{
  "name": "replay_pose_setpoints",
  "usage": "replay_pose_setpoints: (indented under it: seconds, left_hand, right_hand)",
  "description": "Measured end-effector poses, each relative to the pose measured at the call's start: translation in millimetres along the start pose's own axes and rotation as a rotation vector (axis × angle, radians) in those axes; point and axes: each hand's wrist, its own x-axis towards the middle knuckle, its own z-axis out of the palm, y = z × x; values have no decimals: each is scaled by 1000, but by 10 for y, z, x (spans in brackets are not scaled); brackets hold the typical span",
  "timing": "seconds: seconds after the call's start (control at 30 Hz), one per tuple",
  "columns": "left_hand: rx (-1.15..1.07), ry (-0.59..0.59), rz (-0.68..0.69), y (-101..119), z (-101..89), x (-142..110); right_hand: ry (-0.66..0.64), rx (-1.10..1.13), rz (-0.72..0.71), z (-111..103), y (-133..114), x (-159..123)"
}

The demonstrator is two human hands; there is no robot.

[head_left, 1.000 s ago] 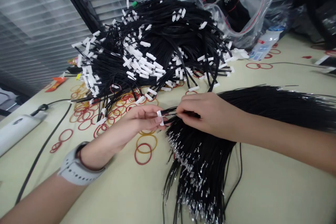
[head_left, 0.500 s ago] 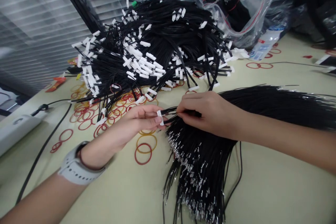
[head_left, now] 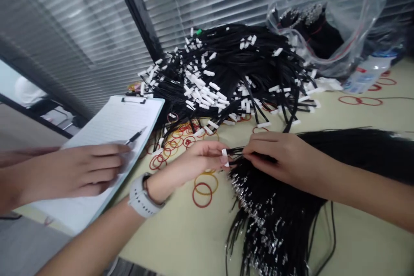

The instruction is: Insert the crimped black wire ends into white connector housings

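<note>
Several black wires (head_left: 236, 151) ending in a white connector (head_left: 224, 158) are pinched in a closed left-hand grip (head_left: 203, 158) and a closed right-hand grip (head_left: 274, 157), above a crimped wire bundle (head_left: 268, 220) on the tabletop (head_left: 168, 233). A pen (head_left: 136, 136) is held over a clipboard (head_left: 129, 116) by a co-worker's hand (head_left: 74, 168).

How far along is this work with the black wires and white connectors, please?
Done: the large heap of black wires already carries white connectors. In hand: the left hand pinches one white connector, and the right hand grips black wires beside it. Left: the bundle of black wires shows bare metal terminals, and a clear plastic bag holds more wires.
</note>
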Motion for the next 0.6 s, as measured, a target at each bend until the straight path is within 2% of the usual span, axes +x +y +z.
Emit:
replay_pose_setpoints:
  seconds: [0.23,0.33,0.47,0.6]
  left_hand:
    - [76,6,104,-53,91,-84]
    - [148,23,145,-46,96,-89]
    - [333,53,233,-69,140,-137]
    - [622,133,361,-218,217,-233]
  right_hand:
    - [9,-29,-12,-12,-40,0]
    - [-34,-62,-57,2,-41,3]
    - [-72,-65,-78,23,-68,-13]
    - [-130,-54,-81,31,-118,-26]
